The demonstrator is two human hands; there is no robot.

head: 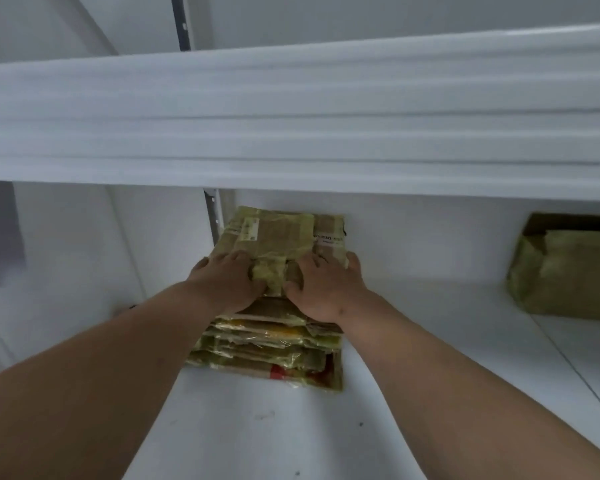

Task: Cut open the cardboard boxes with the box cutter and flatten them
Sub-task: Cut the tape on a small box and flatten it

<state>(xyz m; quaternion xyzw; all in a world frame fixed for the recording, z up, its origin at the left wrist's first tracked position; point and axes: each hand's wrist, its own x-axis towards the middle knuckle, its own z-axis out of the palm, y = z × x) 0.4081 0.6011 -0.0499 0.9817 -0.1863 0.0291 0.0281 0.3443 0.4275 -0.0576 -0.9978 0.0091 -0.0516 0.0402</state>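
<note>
A flattened box point(278, 237) lies on top of a stack of flattened boxes point(267, 348) on the white shelf point(257, 427), pushed back near the wall. The left hand point(227, 282) and right hand point(326, 289) press flat on its near edge, fingers spread and holding nothing. Pressing evenly with both palms and squaring the edges should keep the pile from sliding. One unflattened box point(568, 268) waits well apart on the right. No cutter shows.
</note>
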